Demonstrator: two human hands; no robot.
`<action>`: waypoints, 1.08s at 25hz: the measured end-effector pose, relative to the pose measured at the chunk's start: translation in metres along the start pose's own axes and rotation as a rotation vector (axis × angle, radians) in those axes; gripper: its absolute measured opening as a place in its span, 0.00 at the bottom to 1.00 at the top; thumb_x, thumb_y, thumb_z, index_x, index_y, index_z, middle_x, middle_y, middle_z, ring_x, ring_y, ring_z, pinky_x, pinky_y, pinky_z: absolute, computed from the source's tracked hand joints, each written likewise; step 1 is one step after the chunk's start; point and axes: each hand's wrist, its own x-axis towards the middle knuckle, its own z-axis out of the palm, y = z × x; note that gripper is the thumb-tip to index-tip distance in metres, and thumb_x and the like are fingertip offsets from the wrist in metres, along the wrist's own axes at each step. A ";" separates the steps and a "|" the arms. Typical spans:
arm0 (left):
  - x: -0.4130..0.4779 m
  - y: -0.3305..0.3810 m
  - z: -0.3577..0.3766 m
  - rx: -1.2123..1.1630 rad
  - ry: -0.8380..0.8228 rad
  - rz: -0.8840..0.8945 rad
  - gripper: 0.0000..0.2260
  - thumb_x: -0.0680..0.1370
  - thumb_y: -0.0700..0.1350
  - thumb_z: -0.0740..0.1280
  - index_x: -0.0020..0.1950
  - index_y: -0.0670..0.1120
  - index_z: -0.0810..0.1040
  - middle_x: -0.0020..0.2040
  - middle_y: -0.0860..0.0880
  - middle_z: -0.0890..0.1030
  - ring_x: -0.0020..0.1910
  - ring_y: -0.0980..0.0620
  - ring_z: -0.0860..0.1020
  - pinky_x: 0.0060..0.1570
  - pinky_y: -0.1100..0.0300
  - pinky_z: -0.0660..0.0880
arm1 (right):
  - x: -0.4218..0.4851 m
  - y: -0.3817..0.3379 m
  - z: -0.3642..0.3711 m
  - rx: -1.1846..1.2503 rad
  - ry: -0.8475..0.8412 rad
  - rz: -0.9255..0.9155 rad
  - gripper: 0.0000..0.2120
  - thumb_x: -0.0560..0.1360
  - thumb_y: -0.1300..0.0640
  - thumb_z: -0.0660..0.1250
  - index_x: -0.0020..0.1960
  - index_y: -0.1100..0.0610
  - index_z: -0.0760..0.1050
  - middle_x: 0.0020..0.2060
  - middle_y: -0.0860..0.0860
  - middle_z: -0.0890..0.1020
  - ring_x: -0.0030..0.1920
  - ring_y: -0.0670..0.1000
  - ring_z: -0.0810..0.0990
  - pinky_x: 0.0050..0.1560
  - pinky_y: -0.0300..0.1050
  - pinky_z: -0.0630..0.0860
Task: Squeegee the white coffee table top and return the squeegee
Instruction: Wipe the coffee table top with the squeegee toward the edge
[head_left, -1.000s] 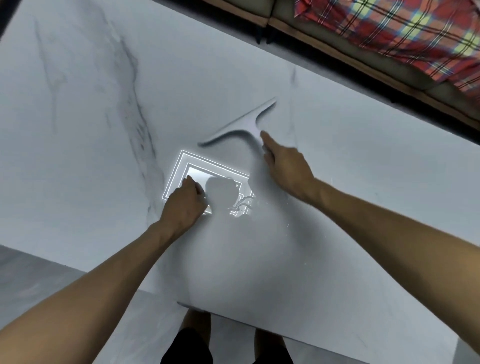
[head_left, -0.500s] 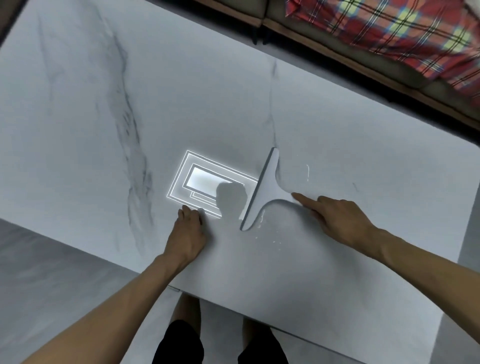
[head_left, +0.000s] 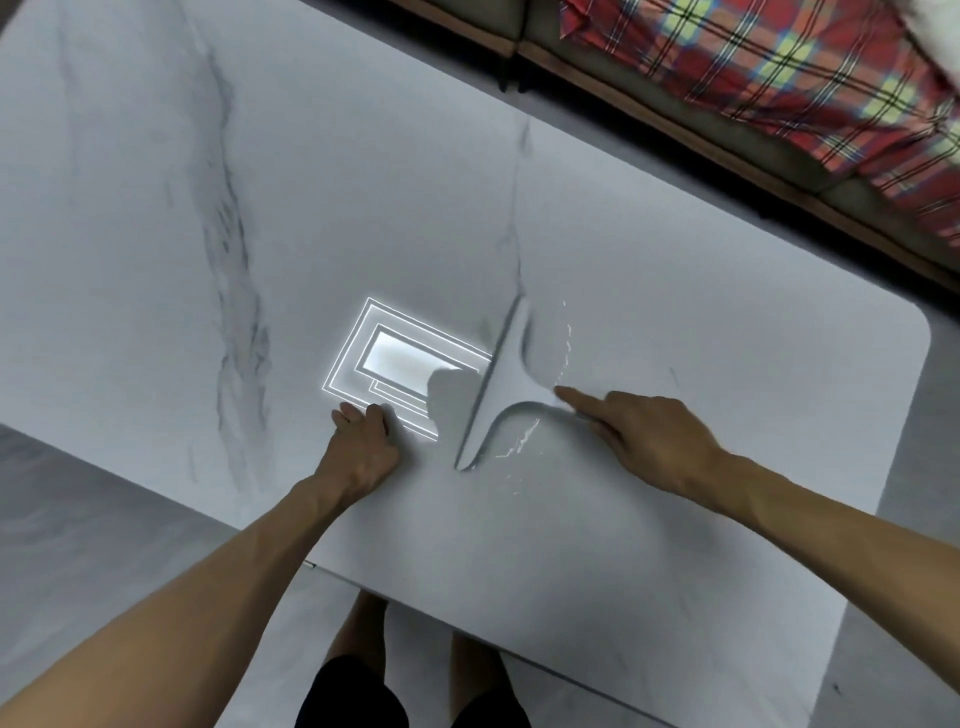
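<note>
Wiping under way, return not yet made. The grey T-shaped plastic squeegee (head_left: 501, 395) sits blade-down near the middle of the white marble-veined coffee table top (head_left: 675, 571), thin water streaks (head_left: 524, 439) beside it. The right hand (head_left: 649, 441) grips its handle, forefinger stretched along it. The left hand (head_left: 363, 441) rests on the top, holding nothing. A second earlier the blade lay farther off, turned crosswise.

Two forearms, bare from elbow to wrist, reach over the white coffee table (head_left: 675, 597), each ending in a bare hand: left hand (head_left: 363, 447), right hand (head_left: 654, 436). Below the table's near edge are black shorts (head_left: 353, 693) and two bare legs (head_left: 366, 621).
</note>
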 end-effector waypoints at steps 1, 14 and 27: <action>0.000 -0.001 -0.004 -0.019 0.021 0.001 0.18 0.76 0.38 0.62 0.66 0.38 0.68 0.69 0.36 0.67 0.65 0.33 0.70 0.60 0.47 0.71 | 0.013 -0.017 0.006 -0.008 -0.022 -0.068 0.22 0.81 0.43 0.49 0.74 0.31 0.52 0.48 0.48 0.78 0.47 0.56 0.80 0.45 0.48 0.75; -0.022 -0.023 -0.008 -0.359 0.313 -0.147 0.11 0.73 0.34 0.58 0.51 0.46 0.63 0.36 0.49 0.72 0.34 0.50 0.72 0.29 0.58 0.64 | 0.026 -0.136 0.088 -0.112 -0.161 -0.584 0.23 0.82 0.53 0.57 0.74 0.38 0.60 0.42 0.55 0.76 0.29 0.57 0.68 0.27 0.44 0.54; -0.040 -0.042 0.040 -0.041 0.016 0.060 0.10 0.69 0.33 0.59 0.45 0.45 0.64 0.62 0.36 0.67 0.57 0.35 0.72 0.46 0.52 0.73 | -0.035 -0.022 0.073 -0.186 -0.047 -0.356 0.24 0.78 0.51 0.63 0.71 0.37 0.65 0.36 0.51 0.77 0.32 0.56 0.79 0.29 0.43 0.65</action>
